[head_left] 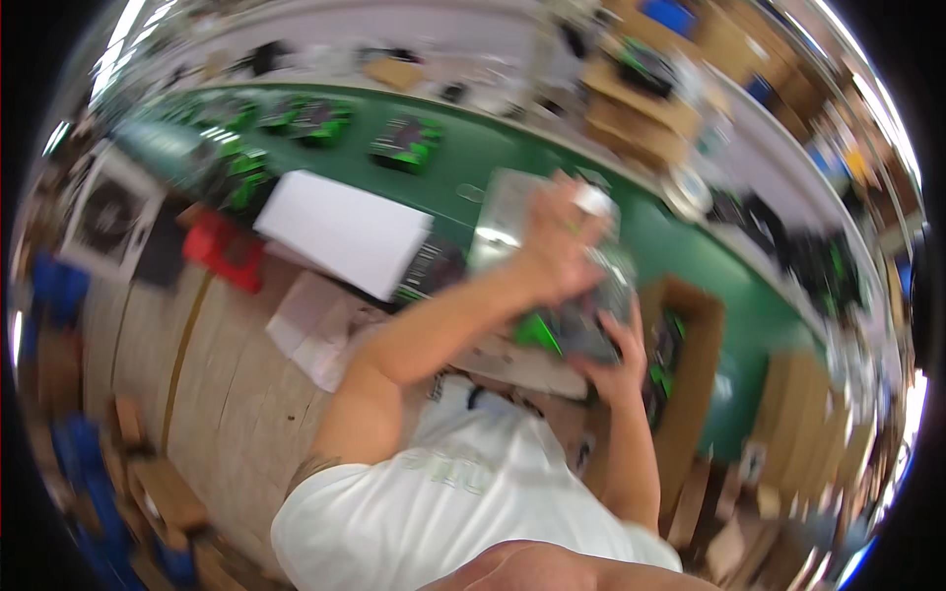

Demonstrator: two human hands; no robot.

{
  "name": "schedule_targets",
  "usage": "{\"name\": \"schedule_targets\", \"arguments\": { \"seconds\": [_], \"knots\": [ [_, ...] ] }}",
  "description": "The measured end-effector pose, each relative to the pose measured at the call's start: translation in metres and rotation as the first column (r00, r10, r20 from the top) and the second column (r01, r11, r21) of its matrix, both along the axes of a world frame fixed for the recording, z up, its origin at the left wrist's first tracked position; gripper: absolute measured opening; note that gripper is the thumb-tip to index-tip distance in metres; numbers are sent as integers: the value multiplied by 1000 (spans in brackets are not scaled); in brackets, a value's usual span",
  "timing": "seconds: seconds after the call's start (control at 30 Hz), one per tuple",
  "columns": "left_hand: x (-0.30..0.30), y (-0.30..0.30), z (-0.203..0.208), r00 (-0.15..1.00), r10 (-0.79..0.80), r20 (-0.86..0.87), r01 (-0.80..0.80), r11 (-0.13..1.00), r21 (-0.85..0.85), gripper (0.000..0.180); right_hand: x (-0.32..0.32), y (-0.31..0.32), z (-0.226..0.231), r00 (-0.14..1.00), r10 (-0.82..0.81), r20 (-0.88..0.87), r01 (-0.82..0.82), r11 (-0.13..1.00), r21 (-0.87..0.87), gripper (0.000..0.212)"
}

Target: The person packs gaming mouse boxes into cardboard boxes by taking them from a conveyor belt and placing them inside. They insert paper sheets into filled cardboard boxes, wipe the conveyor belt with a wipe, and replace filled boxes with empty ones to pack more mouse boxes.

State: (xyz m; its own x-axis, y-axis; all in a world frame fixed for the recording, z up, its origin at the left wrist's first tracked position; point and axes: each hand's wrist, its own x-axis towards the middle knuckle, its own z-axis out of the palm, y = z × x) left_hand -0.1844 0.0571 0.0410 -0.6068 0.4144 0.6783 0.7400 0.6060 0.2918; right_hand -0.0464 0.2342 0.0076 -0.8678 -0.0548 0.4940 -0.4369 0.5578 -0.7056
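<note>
My right hand (pixel 623 357) grips the near right edge of a clear plastic-looking package (pixel 613 281), with dark grey and bright green parts at its near end. Above the far end of that package is my left hand (pixel 564 234), smeared by motion. A small white piece (pixel 592 201) shows at its fingers; whether they hold it is unclear. Beside the left hand, a shiny, pale flat sheet (pixel 500 209) lies on the green bench (pixel 458 175).
White paper (pixel 345 229) lies over black-and-green boxes at left, with similar boxes (pixel 407 143) behind. An open cardboard carton (pixel 698 340) holding black-and-green items stands on my right. A red holder (pixel 223 250) sits by the bench's left edge. A tape roll (pixel 687 193) is at the back.
</note>
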Motion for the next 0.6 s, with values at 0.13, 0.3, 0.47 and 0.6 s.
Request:
{"name": "schedule_targets", "arguments": {
  "seconds": [0.13, 0.3, 0.47, 0.6],
  "knots": [
    [-23, 12, -6, 995, -97, 19, 99, 988, -120, 75, -10, 11, -10, 999, -49, -8, 48, 996, -81, 72],
    [63, -11, 19, 884, -333, 327, 370, 928, -54, 61, 73, 7, 1, 1000, 20, -15, -22, 991, -133, 81],
    [86, -30, -9, 666, -580, 470, 60, 669, 741, 44, 115, -4, -13, 989, 109, 102, -47, 875, -481, 105],
    [-13, -78, -63, -225, -970, -92, 223, -143, 964, 45, 113, 8, -22, 995, 98, 5, -89, 927, -364, 104]
  ]
}}
